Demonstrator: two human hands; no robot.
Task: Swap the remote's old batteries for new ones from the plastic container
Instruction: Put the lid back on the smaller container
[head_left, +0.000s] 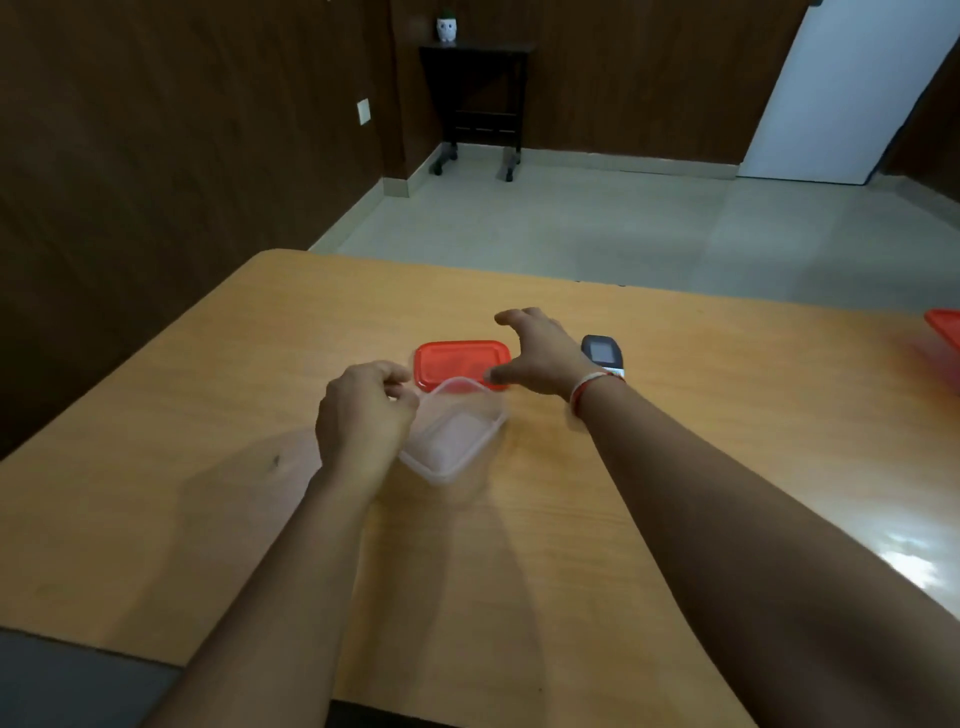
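A clear plastic container (457, 431) sits without its lid in the middle of the wooden table (208, 415); I see nothing inside it, though the picture is blurred. Its red lid (457, 361) lies flat just behind it. My left hand (363, 415) is curled at the container's left rim, fingers bent together; whether it grips the rim I cannot tell. My right hand (535, 353) hovers open over the lid's right end, fingers spread. The dark remote (602, 353) lies behind my right wrist, partly hidden. No batteries are visible.
Another red-lidded container (945, 332) pokes in at the table's right edge. The table's far edge runs just beyond the lid. A dark side table (475, 104) stands by the far wall, across the tiled floor.
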